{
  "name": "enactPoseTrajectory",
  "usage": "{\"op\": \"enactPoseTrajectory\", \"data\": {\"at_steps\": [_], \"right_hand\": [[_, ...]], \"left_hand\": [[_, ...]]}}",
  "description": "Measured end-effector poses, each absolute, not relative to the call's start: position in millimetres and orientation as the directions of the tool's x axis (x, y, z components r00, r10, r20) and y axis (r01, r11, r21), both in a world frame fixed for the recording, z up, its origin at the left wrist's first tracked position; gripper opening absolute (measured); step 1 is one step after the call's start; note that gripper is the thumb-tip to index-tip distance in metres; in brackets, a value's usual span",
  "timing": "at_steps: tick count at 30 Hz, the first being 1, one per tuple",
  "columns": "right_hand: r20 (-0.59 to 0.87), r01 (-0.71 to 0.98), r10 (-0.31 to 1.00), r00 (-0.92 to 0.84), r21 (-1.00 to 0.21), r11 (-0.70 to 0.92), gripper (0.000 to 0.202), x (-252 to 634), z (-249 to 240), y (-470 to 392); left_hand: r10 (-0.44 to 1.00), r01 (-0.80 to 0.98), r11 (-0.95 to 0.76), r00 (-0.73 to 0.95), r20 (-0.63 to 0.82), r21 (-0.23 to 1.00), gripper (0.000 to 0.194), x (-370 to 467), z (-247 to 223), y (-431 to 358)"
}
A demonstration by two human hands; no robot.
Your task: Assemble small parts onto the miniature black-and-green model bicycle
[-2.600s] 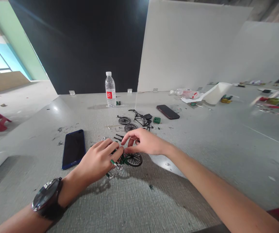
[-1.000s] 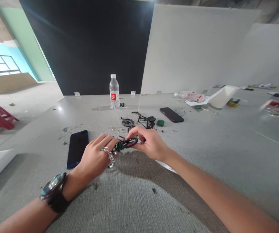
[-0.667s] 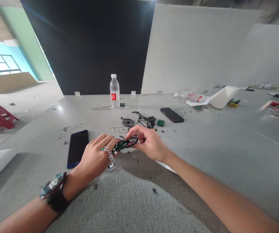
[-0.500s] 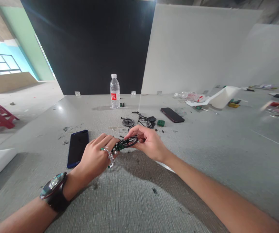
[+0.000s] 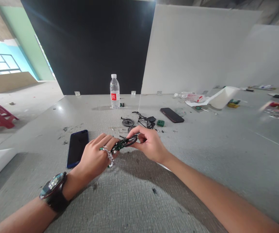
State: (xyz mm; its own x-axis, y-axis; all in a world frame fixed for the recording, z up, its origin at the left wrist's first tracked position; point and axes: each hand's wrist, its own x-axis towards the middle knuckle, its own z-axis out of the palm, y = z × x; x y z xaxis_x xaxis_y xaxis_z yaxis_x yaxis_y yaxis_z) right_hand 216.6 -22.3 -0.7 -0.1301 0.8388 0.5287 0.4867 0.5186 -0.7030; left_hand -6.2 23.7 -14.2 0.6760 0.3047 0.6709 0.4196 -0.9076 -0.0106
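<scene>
Since the start of the clip both hands have lifted the small green-and-black toy bicycle model (image 5: 122,144) off the grey textured desk (image 5: 134,194) and drawn it slightly closer to the camera; over the last half second almost nothing has shifted. From the head camera, the left hand (image 5: 94,158), with a dark round wristwatch (image 5: 53,194) on its wrist, has its fingers closed around the green frame end of the model, whose silvery handlebar part pokes out below the knuckles. The right hand (image 5: 149,144) pinches the black spoked wheel at the other end between thumb and fingers. Most of the frame is hidden inside the left hand, so how the parts join cannot be made out. Just left of the hands lies a dark blue smartphone (image 5: 77,147), face up. Beyond them sit loose black wheels and bicycle parts (image 5: 139,120), too small to tell apart, a black smartphone (image 5: 172,115), and a clear plastic water bottle with a red label (image 5: 114,91), upright. Coloured clutter at the far right edge is blurred.
</scene>
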Motion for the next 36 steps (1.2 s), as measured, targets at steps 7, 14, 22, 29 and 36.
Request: {"op": "enactPoseTrajectory", "data": {"at_steps": [7, 14, 22, 29, 36], "right_hand": [[0.557, 0.510, 0.820, -0.131, -0.671, 0.538, 0.019, 216.4, -1.9, -22.5], [0.544, 0.490, 0.834, -0.091, -0.705, 0.513, 0.018, 214.4, -4.2, -23.0], [0.544, 0.460, 0.834, -0.087, -0.721, 0.518, 0.016, 213.0, -3.4, -23.6], [0.550, 0.482, 0.829, -0.105, -0.701, 0.526, 0.016, 213.3, -1.7, -23.7], [0.541, 0.549, 0.831, -0.132, -0.658, 0.516, 0.017, 215.6, -0.9, -23.0]], "left_hand": [[0.304, 0.415, -0.910, 0.675, 0.672, -0.006, 0.012, -5.9, -14.3, 23.7], [0.305, 0.418, -0.909, 0.671, 0.676, -0.004, 0.012, -6.2, -14.9, 24.6], [0.306, 0.415, -0.910, 0.671, 0.676, 0.000, 0.011, -5.5, -13.9, 23.6], [0.307, 0.426, -0.905, 0.671, 0.675, -0.012, 0.011, -5.7, -14.0, 23.9], [0.297, 0.439, -0.898, 0.672, 0.678, -0.042, 0.012, -5.9, -15.9, 24.7]]}}
